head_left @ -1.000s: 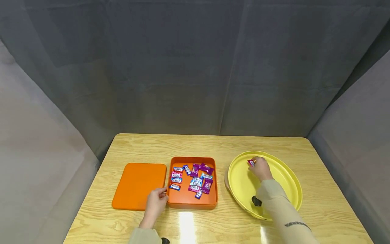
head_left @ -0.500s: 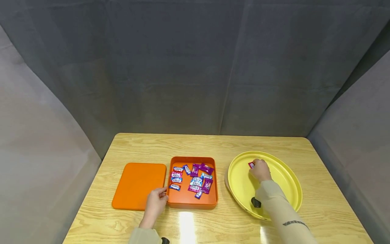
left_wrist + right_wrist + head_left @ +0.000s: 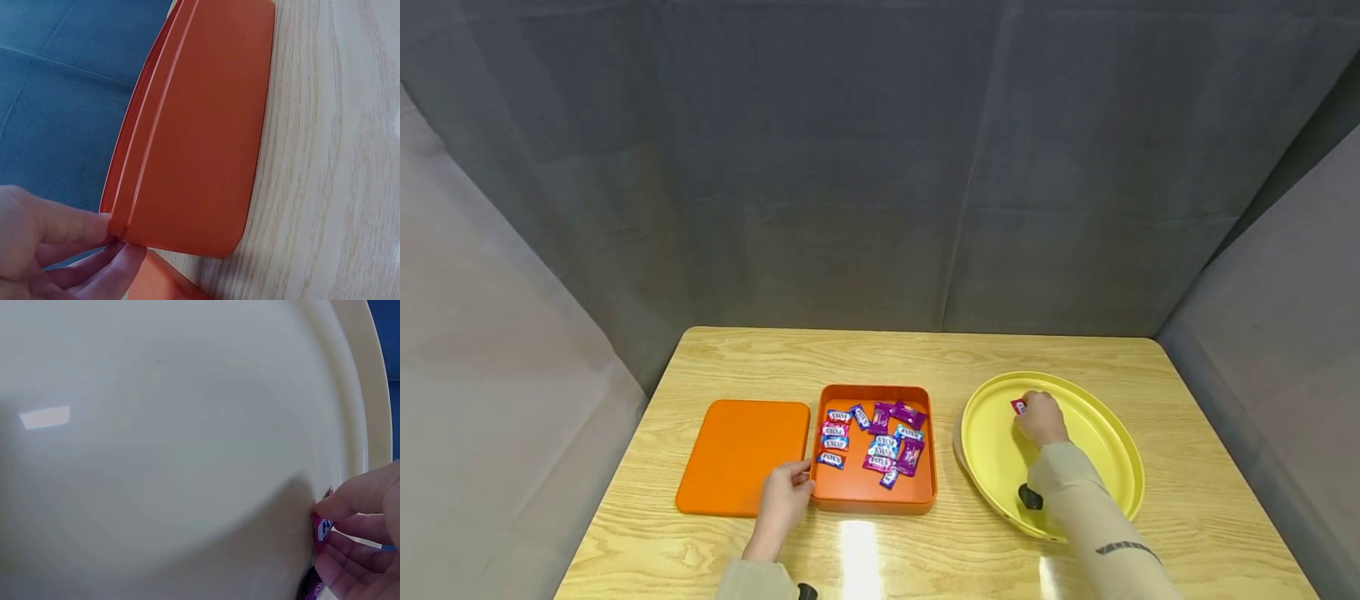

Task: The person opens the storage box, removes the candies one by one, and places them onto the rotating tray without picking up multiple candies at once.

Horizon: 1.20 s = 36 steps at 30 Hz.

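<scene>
Over at about two o'clock on the wooden surface (image 3: 925, 358), the right hand (image 3: 1042, 418) sits inside the yellow round tray (image 3: 1120, 467), fingers curled and pinching a pink wrapped candy (image 3: 1018, 406) low against the tray floor, near its far left part. The wrist view shows the candy (image 3: 321, 530) pressed between thumb and fingertips, just touching the tray (image 3: 187, 425). At about seven o'clock, the left hand (image 3: 784, 498) grips the near left corner of the orange box (image 3: 925, 500), thumb on the rim, likely to keep it from sliding. More wrapped candies (image 3: 872, 437) lie heaped inside it. Its orange lid (image 3: 741, 454) lies flat just left, touching the box.
</scene>
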Each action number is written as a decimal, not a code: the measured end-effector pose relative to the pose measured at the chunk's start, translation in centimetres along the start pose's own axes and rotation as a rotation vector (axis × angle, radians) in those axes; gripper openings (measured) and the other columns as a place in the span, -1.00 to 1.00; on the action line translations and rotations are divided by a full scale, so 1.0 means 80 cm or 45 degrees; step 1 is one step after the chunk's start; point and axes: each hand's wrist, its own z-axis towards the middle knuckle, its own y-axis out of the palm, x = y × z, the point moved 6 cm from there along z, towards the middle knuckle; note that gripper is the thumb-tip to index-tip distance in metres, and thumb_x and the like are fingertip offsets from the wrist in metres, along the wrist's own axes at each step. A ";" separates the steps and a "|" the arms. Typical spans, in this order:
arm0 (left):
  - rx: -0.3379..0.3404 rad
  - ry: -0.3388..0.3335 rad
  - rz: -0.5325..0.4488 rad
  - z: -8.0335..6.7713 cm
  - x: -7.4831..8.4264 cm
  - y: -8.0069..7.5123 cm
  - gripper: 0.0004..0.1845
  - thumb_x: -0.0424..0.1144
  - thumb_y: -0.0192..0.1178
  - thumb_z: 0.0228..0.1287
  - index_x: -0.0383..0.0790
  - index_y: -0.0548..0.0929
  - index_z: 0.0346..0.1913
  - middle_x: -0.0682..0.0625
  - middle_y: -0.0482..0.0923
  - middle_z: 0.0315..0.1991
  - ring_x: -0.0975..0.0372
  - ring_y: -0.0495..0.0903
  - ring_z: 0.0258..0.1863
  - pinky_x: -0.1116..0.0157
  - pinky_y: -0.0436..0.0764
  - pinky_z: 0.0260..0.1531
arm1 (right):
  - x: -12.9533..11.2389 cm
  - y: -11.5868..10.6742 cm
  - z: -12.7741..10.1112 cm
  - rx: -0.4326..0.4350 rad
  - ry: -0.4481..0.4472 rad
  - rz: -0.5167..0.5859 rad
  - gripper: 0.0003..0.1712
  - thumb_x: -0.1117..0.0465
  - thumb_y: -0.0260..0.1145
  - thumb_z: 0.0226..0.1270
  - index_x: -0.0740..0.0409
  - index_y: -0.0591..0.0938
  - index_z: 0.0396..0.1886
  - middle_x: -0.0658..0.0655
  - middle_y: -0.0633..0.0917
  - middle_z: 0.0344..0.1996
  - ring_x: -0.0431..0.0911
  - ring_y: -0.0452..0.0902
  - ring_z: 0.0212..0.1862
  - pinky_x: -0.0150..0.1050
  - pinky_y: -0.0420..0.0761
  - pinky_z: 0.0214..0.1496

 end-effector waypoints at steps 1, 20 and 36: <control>0.000 0.000 0.000 0.000 0.000 0.000 -0.65 -0.56 0.15 0.09 -0.53 0.55 -0.01 -0.28 0.56 -0.15 0.12 0.53 -0.28 0.32 0.58 -0.44 | 0.000 0.000 0.000 0.000 -0.008 -0.010 -0.62 0.43 0.14 -0.06 0.57 0.51 -0.17 0.41 0.55 -0.37 0.14 0.44 -0.34 0.01 0.47 -0.25; 0.003 -0.014 0.011 0.001 -0.002 0.001 -0.65 -0.56 0.15 0.10 -0.53 0.55 0.00 -0.25 0.58 -0.20 0.13 0.53 -0.30 0.32 0.59 -0.43 | -0.098 -0.021 0.007 0.265 -0.303 0.024 -0.23 0.02 0.21 0.21 0.29 0.22 0.33 0.48 0.29 0.20 0.35 0.18 0.21 0.24 0.19 0.19; 0.002 -0.048 0.010 0.001 -0.003 0.003 -0.65 -0.55 0.15 0.10 -0.51 0.54 0.02 -0.25 0.57 -0.17 0.14 0.52 -0.30 0.31 0.59 -0.43 | -0.217 0.032 0.006 0.052 -0.517 -0.222 -0.15 -0.23 0.16 0.17 -0.09 0.14 0.42 0.25 0.19 0.35 0.21 0.07 0.34 0.16 0.07 0.30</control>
